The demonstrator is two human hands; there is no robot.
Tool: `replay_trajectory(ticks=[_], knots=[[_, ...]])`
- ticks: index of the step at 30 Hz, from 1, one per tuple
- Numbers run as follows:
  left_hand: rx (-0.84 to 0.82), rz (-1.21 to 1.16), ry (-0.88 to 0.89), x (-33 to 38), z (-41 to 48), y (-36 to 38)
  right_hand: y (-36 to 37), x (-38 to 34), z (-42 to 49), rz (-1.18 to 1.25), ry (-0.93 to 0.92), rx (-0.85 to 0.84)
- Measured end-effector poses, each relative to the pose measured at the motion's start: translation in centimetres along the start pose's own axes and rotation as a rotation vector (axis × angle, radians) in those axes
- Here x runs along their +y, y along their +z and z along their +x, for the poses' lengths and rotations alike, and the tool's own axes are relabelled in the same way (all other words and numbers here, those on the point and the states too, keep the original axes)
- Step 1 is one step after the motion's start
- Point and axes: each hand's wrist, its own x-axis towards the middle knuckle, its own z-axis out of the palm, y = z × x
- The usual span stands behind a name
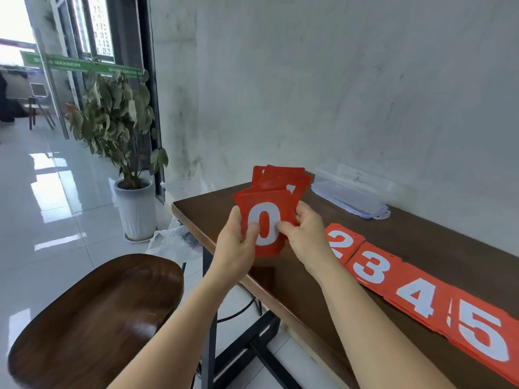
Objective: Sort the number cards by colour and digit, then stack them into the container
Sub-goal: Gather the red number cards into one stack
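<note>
Cards fanned over table's left end so digits show: L hand grips them, R hand pinches top 0. Piles 2–5 lie ordered at right; container far.

My only camera rides on my head, wide-angled, looking forward and down from close over my left hand and right hand, which hold the red cards at centre. The table stretches from 12 toward 4 o'clock, with the wall at 1 and the floor at 9.
</note>
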Motion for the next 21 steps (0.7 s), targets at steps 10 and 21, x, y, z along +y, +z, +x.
replay_trajectory(ticks=[10,21], knots=[[-0.043,-0.098,-0.057,-1.3,0.0,0.7,1.2,1.7,-1.3,0.062,0.142,-0.017],[0.061,-0.109,-0.125,-1.3,0.0,1.1,1.8,1.2,-1.5,-0.135,0.106,0.015]])
